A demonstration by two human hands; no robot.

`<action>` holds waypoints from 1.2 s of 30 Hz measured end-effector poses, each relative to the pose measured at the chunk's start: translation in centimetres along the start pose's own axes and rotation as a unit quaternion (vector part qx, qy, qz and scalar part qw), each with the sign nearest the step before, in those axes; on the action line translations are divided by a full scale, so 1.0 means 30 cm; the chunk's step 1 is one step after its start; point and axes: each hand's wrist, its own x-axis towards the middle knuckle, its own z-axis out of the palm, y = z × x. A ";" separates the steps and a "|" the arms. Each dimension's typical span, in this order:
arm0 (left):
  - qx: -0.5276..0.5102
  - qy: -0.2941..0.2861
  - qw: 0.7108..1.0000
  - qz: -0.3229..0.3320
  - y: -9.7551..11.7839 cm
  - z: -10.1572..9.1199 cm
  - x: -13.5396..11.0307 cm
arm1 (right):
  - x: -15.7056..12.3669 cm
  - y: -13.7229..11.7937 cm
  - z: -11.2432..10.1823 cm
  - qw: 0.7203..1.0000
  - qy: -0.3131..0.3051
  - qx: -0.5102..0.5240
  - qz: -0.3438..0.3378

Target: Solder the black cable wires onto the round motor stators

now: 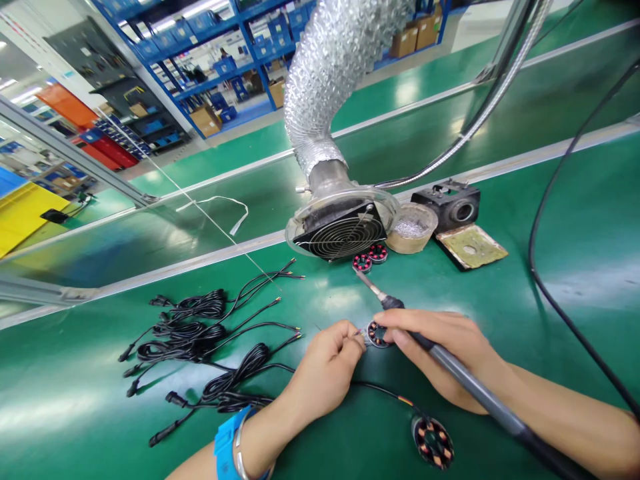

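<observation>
My left hand [330,357] is closed in a pinch on thin wires [364,335], whose tips show beside a small ring-shaped stator with copper coils [375,335]. In my right hand [450,347] is a soldering iron [445,363], its tip pointing up and left above the bench. Fingertips of that same hand touch the stator's right side. Nearer to me lies a larger-looking stator [433,443] joined to a black cable [383,388] that passes by my left wrist. Two stators with red coils [362,263] sit under the fume hood.
Several coiled black cables [200,333] with connectors lie at the left. A fume extractor [345,227] on a silver duct [320,87] hangs ahead. Behind it are a round tub [413,228], a black iron stand [450,205] and a yellowish sponge [473,245]. A black cord [537,267] runs at right.
</observation>
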 end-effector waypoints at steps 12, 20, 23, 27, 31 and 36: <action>0.007 -0.002 1.000 -0.018 -0.001 0.000 -0.004 | -0.030 -0.065 -0.084 0.997 0.015 0.069 0.035; 0.016 -0.005 1.000 -0.019 -0.002 0.001 -0.005 | -0.030 -0.059 -0.075 0.996 0.009 0.083 0.037; 0.017 -0.006 1.000 -0.013 -0.004 0.000 -0.005 | -0.033 -0.055 -0.074 0.996 0.005 0.081 0.027; 0.020 -0.006 1.000 -0.011 -0.007 -0.002 -0.006 | -0.036 -0.051 -0.071 0.997 -0.002 0.079 0.026; 0.017 -0.009 1.000 -0.014 -0.005 -0.002 -0.006 | -0.036 -0.054 -0.072 0.996 0.001 0.084 0.029; 0.009 -0.011 1.000 -0.017 -0.001 -0.002 -0.006 | -0.035 -0.057 -0.077 0.996 0.015 0.087 0.024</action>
